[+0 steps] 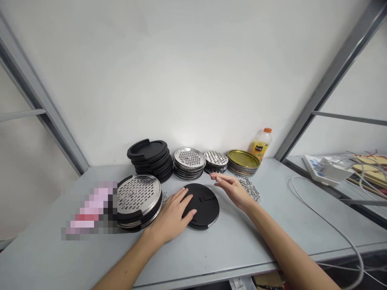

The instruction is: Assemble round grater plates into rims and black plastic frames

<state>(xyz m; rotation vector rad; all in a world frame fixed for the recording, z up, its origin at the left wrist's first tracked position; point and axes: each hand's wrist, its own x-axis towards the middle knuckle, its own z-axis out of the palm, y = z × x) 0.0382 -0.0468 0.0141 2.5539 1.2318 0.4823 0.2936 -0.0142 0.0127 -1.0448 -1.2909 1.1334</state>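
Observation:
A round black plastic disc point(203, 204) lies flat on the table in front of me, with a small slotted tab near its middle. My left hand point(177, 209) rests on the disc's left side, fingers spread over it. Just beyond the disc's right side, my right hand point(231, 189) is raised with its fingers stretched out to the left, and nothing shows in them. Beside its wrist lies a pile of small metal hooks or clips point(251, 189). Left of my left hand stands a stack of round graters in black holders point(139, 195).
Along the wall stand black ring-shaped holders point(148, 151), flat metal graters point(190, 158), coarser spiked graters point(215, 158), gold-coloured discs point(243, 158) and a bottle with an orange cap point(261, 145). A white cable point(326, 217) crosses the right side. A pixelated pink item point(93, 207) lies left.

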